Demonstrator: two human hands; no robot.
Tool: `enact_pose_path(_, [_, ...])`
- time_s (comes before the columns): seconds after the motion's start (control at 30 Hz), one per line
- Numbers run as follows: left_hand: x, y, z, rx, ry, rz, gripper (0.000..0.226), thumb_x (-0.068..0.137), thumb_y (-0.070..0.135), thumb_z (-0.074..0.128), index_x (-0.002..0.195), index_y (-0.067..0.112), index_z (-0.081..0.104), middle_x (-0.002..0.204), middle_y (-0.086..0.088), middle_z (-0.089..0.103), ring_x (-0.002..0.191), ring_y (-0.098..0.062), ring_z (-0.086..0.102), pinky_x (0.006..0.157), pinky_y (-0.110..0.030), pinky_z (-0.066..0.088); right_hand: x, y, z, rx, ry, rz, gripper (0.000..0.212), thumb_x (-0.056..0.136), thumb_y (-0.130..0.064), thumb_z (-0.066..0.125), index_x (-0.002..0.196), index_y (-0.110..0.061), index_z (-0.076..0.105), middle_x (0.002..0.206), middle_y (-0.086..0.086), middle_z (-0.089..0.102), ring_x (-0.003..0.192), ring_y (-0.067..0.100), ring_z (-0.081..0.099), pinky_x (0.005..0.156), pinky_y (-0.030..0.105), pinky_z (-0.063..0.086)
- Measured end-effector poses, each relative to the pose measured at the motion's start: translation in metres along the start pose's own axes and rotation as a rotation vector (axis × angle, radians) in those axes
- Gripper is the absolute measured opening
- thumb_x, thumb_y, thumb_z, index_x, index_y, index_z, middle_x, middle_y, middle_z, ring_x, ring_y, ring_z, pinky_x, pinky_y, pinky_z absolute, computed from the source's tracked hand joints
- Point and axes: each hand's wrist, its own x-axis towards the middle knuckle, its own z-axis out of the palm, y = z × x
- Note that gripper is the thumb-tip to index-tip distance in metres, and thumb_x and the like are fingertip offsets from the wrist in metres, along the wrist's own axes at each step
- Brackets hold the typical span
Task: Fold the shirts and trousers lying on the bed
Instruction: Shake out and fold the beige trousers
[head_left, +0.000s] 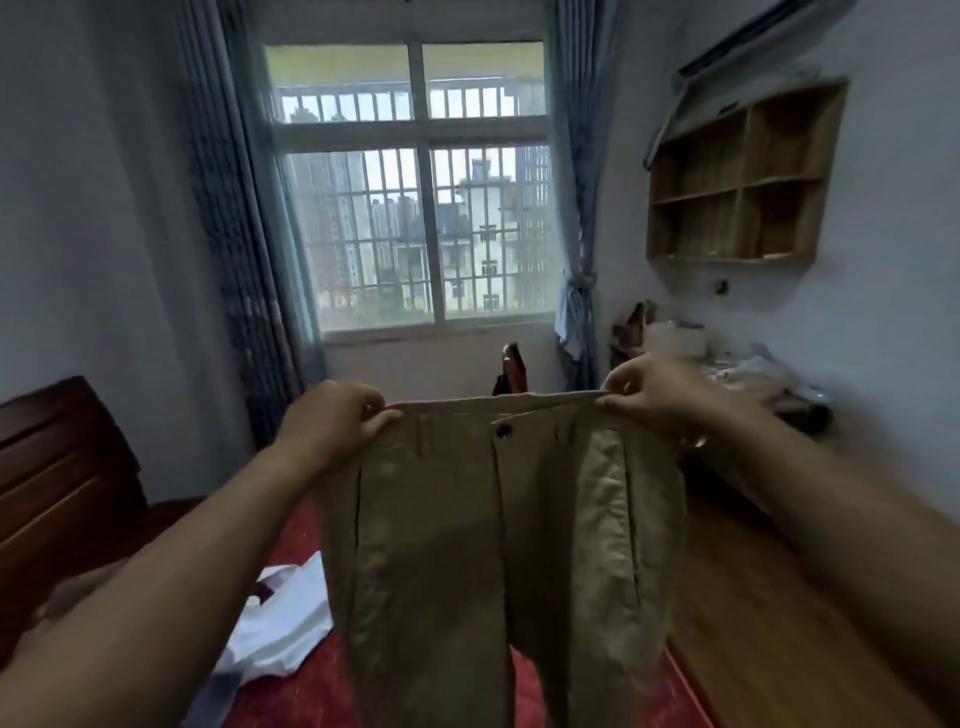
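A pair of beige trousers hangs in the air in front of me, front side facing me, with a dark button at the waist. My left hand pinches the left end of the waistband. My right hand pinches the right end, so the waistband is stretched flat between them. The legs hang down over the bed with its red cover. A white shirt lies crumpled on the red cover, below and left of the trousers.
A dark wooden headboard stands at the left. A barred window with blue curtains is straight ahead. At the right are a cluttered desk, a wooden wall shelf and wooden floor.
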Motion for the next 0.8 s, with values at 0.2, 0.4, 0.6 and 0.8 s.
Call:
enact_pose_path(0.2, [-0.005, 0.026, 0.121, -0.146, 0.027, -0.142, 0.028, 0.088, 0.038, 0.058, 0.071, 0.018, 0.065, 0.076, -0.003, 0.068, 0.077, -0.025, 0.062, 0.057, -0.029, 0.032, 0.011, 0.042, 0.102, 0.156, 0.038, 0.222, 0.015, 0.085, -0.034, 0.063, 0.076, -0.023, 0.065, 0.076, -0.006, 0.064, 0.069, 0.005, 0.057, 0.054, 0.019, 0.037])
enact_pose_path(0.4, [0.003, 0.058, 0.217, -0.741, -0.046, -0.143, 0.017, 0.091, 0.030, 0.056, 0.088, 0.024, 0.072, 0.086, 0.007, 0.073, 0.080, -0.007, 0.065, 0.065, -0.023, 0.042, 0.050, 0.014, 0.204, 0.387, 0.086, 0.376, 0.018, 0.085, -0.024, 0.060, 0.070, -0.014, 0.061, 0.067, -0.005, 0.060, 0.064, 0.008, 0.055, 0.051, 0.019, 0.038])
enact_pose_path(0.6, [0.011, 0.035, 0.284, -1.078, -0.326, -0.137, 0.039, 0.068, 0.017, 0.069, 0.102, 0.034, 0.064, 0.088, 0.011, 0.071, 0.079, -0.003, 0.066, 0.066, -0.018, 0.049, 0.077, 0.035, 0.250, 0.765, 0.043, 0.567, 0.015, 0.089, -0.022, 0.061, 0.082, -0.009, 0.067, 0.076, 0.003, 0.069, 0.067, 0.015, 0.066, 0.069, 0.037, 0.058])
enact_pose_path(0.8, [0.069, 0.031, 0.278, -0.893, -0.177, 0.053, 0.044, 0.072, -0.001, 0.051, 0.085, 0.041, 0.056, 0.077, 0.009, 0.066, 0.069, -0.003, 0.059, 0.062, -0.014, 0.044, 0.089, 0.099, 0.241, 0.283, 0.206, 0.247, 0.047, 0.088, -0.049, 0.054, 0.132, -0.037, 0.046, 0.122, -0.003, 0.044, 0.102, 0.007, 0.047, 0.077, 0.014, 0.037])
